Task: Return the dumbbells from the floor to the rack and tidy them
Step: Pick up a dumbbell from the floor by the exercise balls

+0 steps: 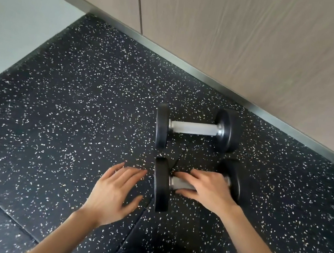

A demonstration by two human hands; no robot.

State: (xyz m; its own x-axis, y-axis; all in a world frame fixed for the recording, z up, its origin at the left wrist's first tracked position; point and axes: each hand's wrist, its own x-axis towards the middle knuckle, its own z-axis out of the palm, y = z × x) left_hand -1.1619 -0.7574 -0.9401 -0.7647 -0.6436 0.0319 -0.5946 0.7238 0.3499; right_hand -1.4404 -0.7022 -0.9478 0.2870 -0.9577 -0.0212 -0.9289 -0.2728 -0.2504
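Your right hand [206, 189] grips the grey handle of the near dumbbell [160, 185], fingers over the top and thumb on the near side. Your left hand [115, 190] is spread wide with the fingers straight, holding nothing, just left of that dumbbell's left plate. The near dumbbell lies on the speckled black floor [68, 100]. The far dumbbell [194, 128] lies on the floor too, roughly parallel to it and close beyond, untouched. Behind it a metal strip [192, 67] runs along the foot of the wood-grain wall [239, 39].
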